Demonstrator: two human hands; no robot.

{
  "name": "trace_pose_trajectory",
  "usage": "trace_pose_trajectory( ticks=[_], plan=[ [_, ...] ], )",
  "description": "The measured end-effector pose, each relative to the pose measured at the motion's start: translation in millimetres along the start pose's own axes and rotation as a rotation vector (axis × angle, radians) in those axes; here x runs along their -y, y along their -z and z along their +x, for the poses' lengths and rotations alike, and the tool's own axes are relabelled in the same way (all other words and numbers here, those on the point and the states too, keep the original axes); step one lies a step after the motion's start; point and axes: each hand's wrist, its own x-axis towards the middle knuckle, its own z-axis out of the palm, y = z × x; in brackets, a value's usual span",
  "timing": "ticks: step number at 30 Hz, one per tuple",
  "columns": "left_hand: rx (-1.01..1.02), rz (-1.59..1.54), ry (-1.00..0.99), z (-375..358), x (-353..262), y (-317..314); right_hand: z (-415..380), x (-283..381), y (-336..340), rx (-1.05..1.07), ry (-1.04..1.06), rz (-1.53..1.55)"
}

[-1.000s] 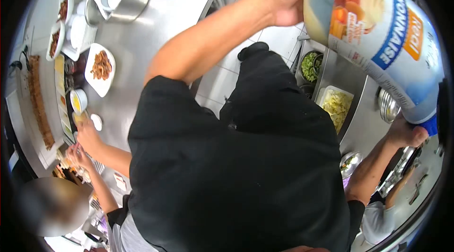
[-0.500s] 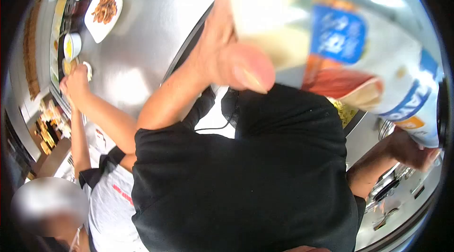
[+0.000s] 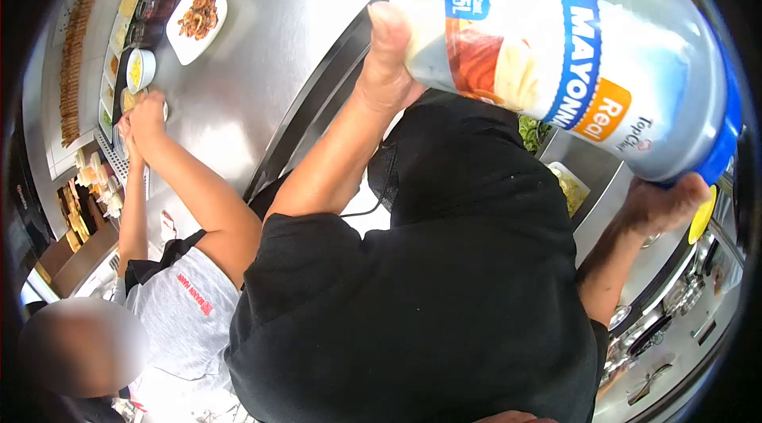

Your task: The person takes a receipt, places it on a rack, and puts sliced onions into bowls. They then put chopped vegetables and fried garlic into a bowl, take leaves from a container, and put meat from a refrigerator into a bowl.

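Observation:
A large clear plastic mayonnaise jar lies tilted almost on its side across the upper right. It has a printed label, and pale contents with green flecks show near its base. My left hand grips the base end, thumb raised along it. At the other end, my right hand is closed around the blue lid; some of its fingers are hidden behind the lid.
A steel counter holds a white plate of brown cooked food and a white bowl with yellow food. A co-worker's hands are over the counter at left. Below the jar, a container of shredded greens is partly visible.
The jar has moved up and left in view, and its label is now sharp. Both my hands have moved with it, still on its two ends.

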Motion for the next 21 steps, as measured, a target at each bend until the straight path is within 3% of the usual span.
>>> trace_pose_trajectory(
  ticks=[1, 5, 8, 12, 16, 17, 18, 21],
  plan=[
    [-0.014, 0.005, 0.054, 6, 4, 1, -4, -12, 5, 0.002, 0.089, -0.195],
    [-0.284, 0.103, 0.148, 20, 16, -16, 21, 24, -9, 0.137, 0.086, 0.107],
    [-0.293, 0.145, 0.177, 50, 27, -44, 31, 39, -4, 0.191, 0.116, 0.16],
    [-0.067, -0.001, 0.399, 88, 35, -50, 34, 20, 12, 0.138, 0.085, 0.174],
    [0.185, 0.382, 0.187, 135, 49, -61, 38, 4, 8, -0.056, -0.127, 0.341],
    [0.293, 0.676, 0.087, 155, 52, -49, 40, -10, 8, -0.105, -0.185, 0.325],
    [0.353, 0.7, -0.008, 165, 57, -54, 52, -12, 7, -0.122, -0.227, 0.325],
    [0.383, 0.661, -0.038, 193, 78, -58, 90, -18, 4, -0.134, -0.331, 0.288]
  ],
)
